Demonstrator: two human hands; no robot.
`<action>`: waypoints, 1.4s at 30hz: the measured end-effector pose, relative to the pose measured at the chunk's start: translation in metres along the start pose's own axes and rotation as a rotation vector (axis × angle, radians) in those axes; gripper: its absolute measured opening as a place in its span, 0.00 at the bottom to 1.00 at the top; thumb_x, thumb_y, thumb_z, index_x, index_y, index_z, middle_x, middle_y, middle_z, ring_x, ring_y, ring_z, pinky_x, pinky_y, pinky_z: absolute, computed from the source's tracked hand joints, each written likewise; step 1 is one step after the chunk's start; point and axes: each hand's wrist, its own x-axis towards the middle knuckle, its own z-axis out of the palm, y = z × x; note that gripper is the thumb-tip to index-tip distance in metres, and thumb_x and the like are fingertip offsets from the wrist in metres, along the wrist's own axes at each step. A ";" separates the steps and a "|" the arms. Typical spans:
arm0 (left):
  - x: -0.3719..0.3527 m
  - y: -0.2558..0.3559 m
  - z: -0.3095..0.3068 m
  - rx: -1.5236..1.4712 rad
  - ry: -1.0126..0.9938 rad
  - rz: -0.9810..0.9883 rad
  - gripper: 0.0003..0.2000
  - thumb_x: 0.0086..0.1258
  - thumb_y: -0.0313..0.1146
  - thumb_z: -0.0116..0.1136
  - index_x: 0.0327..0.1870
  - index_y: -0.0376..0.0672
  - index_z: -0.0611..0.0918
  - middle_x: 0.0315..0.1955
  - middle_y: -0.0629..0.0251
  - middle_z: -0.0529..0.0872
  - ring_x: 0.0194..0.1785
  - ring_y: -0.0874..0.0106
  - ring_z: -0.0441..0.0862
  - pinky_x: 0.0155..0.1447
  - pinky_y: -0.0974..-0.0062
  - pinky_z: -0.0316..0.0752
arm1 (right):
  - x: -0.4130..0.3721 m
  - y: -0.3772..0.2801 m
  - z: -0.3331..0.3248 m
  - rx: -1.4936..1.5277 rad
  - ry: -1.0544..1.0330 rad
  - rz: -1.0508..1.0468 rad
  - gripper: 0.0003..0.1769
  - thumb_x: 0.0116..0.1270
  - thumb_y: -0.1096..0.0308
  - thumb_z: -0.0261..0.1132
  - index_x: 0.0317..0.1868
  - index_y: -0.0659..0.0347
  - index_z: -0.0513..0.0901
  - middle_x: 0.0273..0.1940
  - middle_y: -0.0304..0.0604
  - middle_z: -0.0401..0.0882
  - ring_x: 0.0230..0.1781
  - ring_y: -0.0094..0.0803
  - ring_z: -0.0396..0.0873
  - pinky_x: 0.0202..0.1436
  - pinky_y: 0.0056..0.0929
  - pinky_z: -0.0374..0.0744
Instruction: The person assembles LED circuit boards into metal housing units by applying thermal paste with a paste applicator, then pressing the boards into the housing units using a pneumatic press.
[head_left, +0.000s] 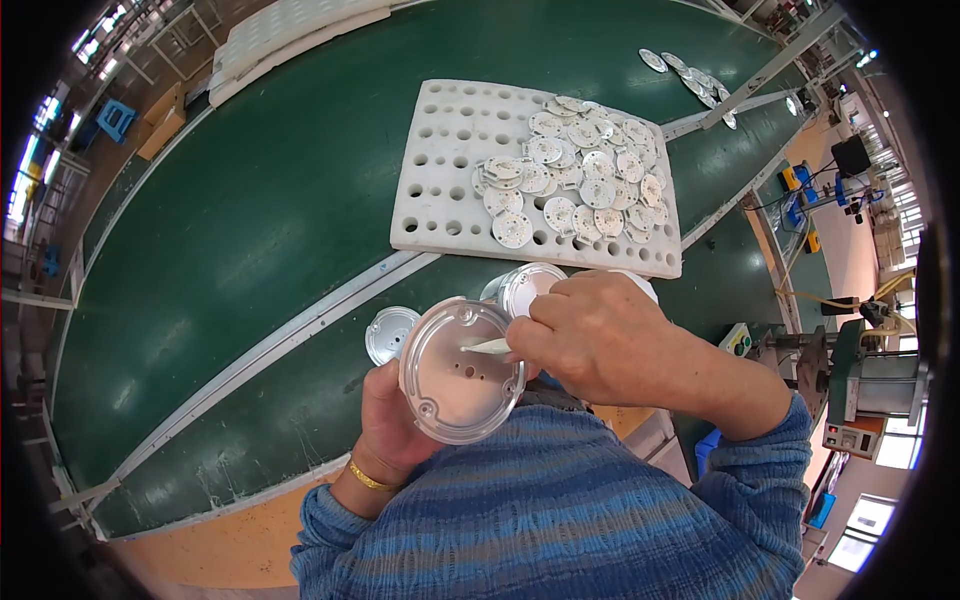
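My left hand grips a round, shiny metal housing from its left side and below. The housing is tilted towards me and shows a flat inner face, small holes near its middle and screw bosses around the rim. Over that face, my right hand is closed on a white pointed stick, its tip right at the surface. Behind my right hand stands another round metal housing, partly covered by the fingers. A further round housing sits on the table just left of the held one.
A white foam tray with rows of holes lies ahead, bearing a heap of round white circuit boards. More discs lie far right on the green table. A metal strip crosses the table. Machinery stands at right.
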 end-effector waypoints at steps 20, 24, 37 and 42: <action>0.004 -0.003 0.006 0.053 0.066 0.013 0.37 0.64 0.62 0.41 0.68 0.43 0.66 0.64 0.52 0.69 0.64 0.54 0.70 0.65 0.51 0.69 | -0.019 0.002 -0.002 -0.042 0.011 0.081 0.12 0.60 0.63 0.62 0.27 0.62 0.73 0.18 0.46 0.75 0.22 0.44 0.79 0.24 0.41 0.74; 0.008 -0.006 0.004 -0.320 -0.104 -0.008 0.38 0.60 0.55 0.43 0.69 0.38 0.63 0.65 0.47 0.68 0.67 0.52 0.68 0.70 0.54 0.64 | -0.019 0.004 -0.007 -0.036 0.019 0.087 0.15 0.61 0.59 0.63 0.27 0.62 0.72 0.18 0.47 0.75 0.22 0.44 0.79 0.24 0.41 0.74; -0.001 -0.001 0.008 0.056 0.027 -0.020 0.37 0.64 0.61 0.41 0.68 0.41 0.65 0.66 0.50 0.67 0.65 0.52 0.69 0.66 0.49 0.67 | -0.015 -0.001 -0.009 -0.029 -0.008 0.085 0.14 0.60 0.61 0.64 0.26 0.63 0.73 0.18 0.47 0.75 0.22 0.44 0.80 0.24 0.41 0.74; -0.005 -0.007 -0.004 0.006 0.081 -0.013 0.37 0.65 0.60 0.41 0.68 0.41 0.65 0.65 0.50 0.68 0.65 0.54 0.69 0.67 0.51 0.67 | -0.010 -0.004 -0.008 -0.057 -0.019 0.054 0.11 0.58 0.64 0.64 0.27 0.62 0.74 0.19 0.46 0.76 0.22 0.43 0.80 0.24 0.41 0.75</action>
